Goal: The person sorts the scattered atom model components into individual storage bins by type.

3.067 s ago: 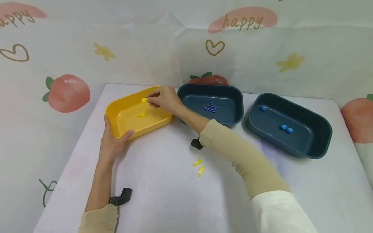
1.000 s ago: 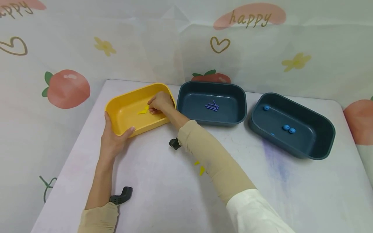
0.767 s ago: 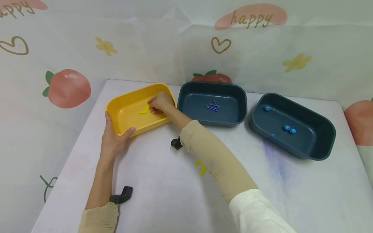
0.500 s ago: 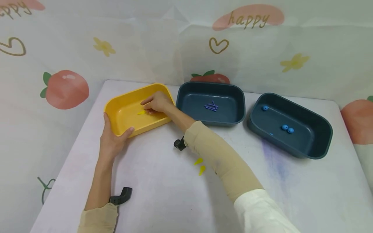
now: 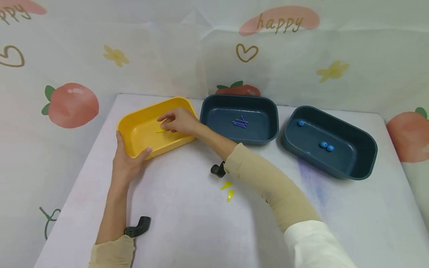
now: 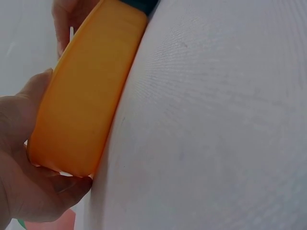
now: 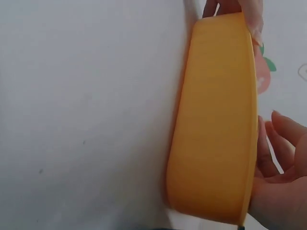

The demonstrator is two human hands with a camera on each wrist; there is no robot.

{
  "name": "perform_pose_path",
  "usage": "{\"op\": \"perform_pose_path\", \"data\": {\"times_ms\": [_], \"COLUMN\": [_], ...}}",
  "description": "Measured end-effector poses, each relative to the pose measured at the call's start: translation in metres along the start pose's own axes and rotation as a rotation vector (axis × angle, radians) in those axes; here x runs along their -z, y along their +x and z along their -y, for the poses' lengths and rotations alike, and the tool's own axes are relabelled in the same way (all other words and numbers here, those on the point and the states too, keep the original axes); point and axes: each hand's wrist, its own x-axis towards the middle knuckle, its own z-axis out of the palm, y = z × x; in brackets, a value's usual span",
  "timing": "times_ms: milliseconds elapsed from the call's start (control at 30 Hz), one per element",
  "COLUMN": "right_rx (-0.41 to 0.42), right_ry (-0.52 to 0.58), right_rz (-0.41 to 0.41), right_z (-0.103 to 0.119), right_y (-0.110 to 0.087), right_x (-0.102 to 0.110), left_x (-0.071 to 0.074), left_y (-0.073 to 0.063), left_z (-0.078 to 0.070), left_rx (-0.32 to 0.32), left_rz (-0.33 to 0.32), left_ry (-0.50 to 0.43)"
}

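My left hand [image 5: 125,163] grips the left end of a yellow tray [image 5: 172,146], thumb over the near rim and fingers round the end wall. In the left wrist view those fingers curl under the end of the tray. My right hand [image 5: 181,121] hovers over the tray's right half. Its thumb and fingers stand apart with nothing visible between them in the right wrist view. Beneath its fingertips a small yellow teardrop-shaped piece [image 5: 160,131] lies on the tray floor, partly hidden. Two more yellow pieces lie on the table, an upper one [image 5: 226,185] and a lower one [image 5: 230,195].
A dark blue tray [image 5: 239,141] with several thin purple sticks [image 5: 240,123] stands right of the yellow one. Farther right, an angled dark blue tray [image 5: 335,171] holds several blue beads [image 5: 323,144]. A printed cloth [image 5: 161,56] hangs behind the table.
The right hand carried a yellow piece down into the yellow tray and let it go. Its fingers then spread and lifted slightly. The left hand has kept its grip on the tray.
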Motion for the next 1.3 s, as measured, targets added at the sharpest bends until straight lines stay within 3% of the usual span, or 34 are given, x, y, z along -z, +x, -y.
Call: {"op": "perform_pose_path", "data": {"times_ms": [467,700,933,1300], "right_rx": [0.142,0.122,0.159,0.164], "right_ry": [-0.086,-0.056,-0.016,-0.073], "right_rz": [-0.102,-0.089,-0.085,-0.087], "right_z": [-0.005,-0.013,-0.024,-0.039], "right_y": [-0.054,-0.084,-0.112,-0.149], "right_x": [0.018,0.028,0.033,0.035], "left_x": [-0.002,-0.001,0.0,-0.004], "left_y": [0.0,-0.002,-0.002,-0.004], "left_z": [-0.003,-0.002,-0.003,-0.004], "left_rx": [0.015,0.033,0.064,0.087], "left_rz": [-0.004,-0.001,-0.004,0.006], "left_ry": [0.01,0.03,0.048,0.019]}}
